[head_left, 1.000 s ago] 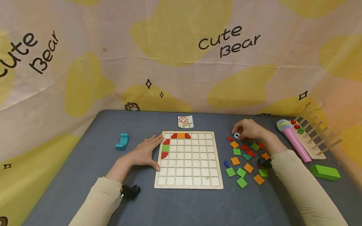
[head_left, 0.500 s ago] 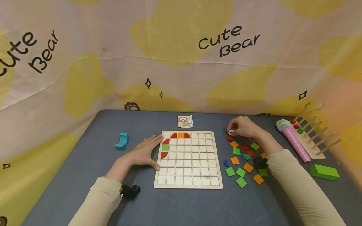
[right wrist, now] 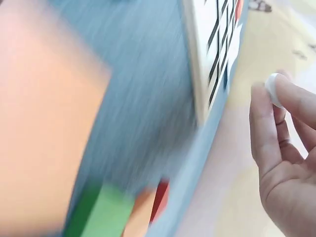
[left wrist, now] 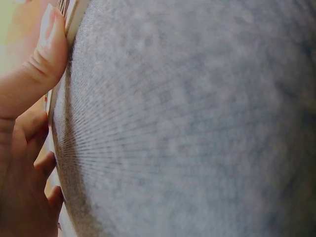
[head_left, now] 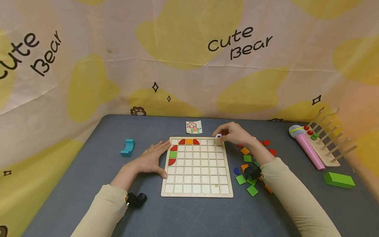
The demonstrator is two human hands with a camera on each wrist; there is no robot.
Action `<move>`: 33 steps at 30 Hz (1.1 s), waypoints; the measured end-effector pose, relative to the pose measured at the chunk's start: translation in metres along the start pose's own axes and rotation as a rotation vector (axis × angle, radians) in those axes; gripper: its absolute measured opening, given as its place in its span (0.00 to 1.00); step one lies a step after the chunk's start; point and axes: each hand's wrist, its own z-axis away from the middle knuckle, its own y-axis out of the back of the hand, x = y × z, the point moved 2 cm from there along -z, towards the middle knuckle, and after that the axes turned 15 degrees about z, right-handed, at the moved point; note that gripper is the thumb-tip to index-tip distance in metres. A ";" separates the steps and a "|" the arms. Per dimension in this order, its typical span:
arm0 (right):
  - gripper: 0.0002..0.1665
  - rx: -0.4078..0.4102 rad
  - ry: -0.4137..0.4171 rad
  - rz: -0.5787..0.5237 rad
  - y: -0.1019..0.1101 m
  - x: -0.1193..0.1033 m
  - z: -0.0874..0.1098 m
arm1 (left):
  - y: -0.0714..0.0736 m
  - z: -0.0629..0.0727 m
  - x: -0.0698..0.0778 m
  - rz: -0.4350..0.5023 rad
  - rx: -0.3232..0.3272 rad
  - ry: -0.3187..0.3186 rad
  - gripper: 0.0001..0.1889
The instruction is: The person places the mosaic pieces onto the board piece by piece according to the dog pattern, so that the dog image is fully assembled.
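A pale wooden grid board [head_left: 196, 171] lies in the middle of the dark table. Along its top row sit a red quarter-round tile, an orange square tile [head_left: 189, 142] and another red one; two red tiles and a green tile [head_left: 173, 154] run down its left column. My left hand [head_left: 149, 159] rests at the board's left edge with fingers spread, the thumb [left wrist: 47, 54] against the rim. Over the board's top right corner, my right hand [head_left: 234, 134] pinches a small white round piece with a dark centre [head_left: 218, 136]. In the right wrist view only its white edge [right wrist: 274, 90] shows.
Loose red, orange, green and blue tiles [head_left: 252, 190] lie right of the board, partly under my right forearm. A patterned card [head_left: 193, 127] lies behind it. Further right are a pink toy microphone [head_left: 311, 149], a peg rack [head_left: 328, 154] and a green block [head_left: 339, 180]; a teal block [head_left: 128, 147] lies left.
My right hand has moved left from the loose tiles to the board's top right corner, carrying the white round piece. My left hand has stayed at the board's edge.
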 end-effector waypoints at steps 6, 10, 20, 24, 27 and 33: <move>0.10 0.002 -0.014 -0.095 -0.018 -0.023 -0.016 | 0.000 -0.001 -0.002 -0.001 0.000 -0.001 0.68; 0.07 -0.001 -0.026 -0.147 -0.030 -0.039 -0.025 | 0.000 -0.001 -0.002 -0.004 -0.001 0.001 0.69; 0.06 0.023 -0.073 -0.113 -0.051 -0.075 -0.045 | 0.000 -0.001 -0.003 0.002 -0.004 0.006 0.68; 0.06 0.029 -0.108 -0.119 -0.058 -0.085 -0.052 | 0.000 -0.001 -0.004 -0.003 -0.007 0.006 0.68; 0.04 0.027 -0.108 -0.118 -0.064 -0.091 -0.056 | 0.000 -0.001 -0.004 -0.007 -0.008 0.007 0.68; 0.02 0.040 -0.071 -0.040 -0.074 -0.101 -0.061 | 0.000 -0.001 -0.003 -0.007 -0.010 0.004 0.69</move>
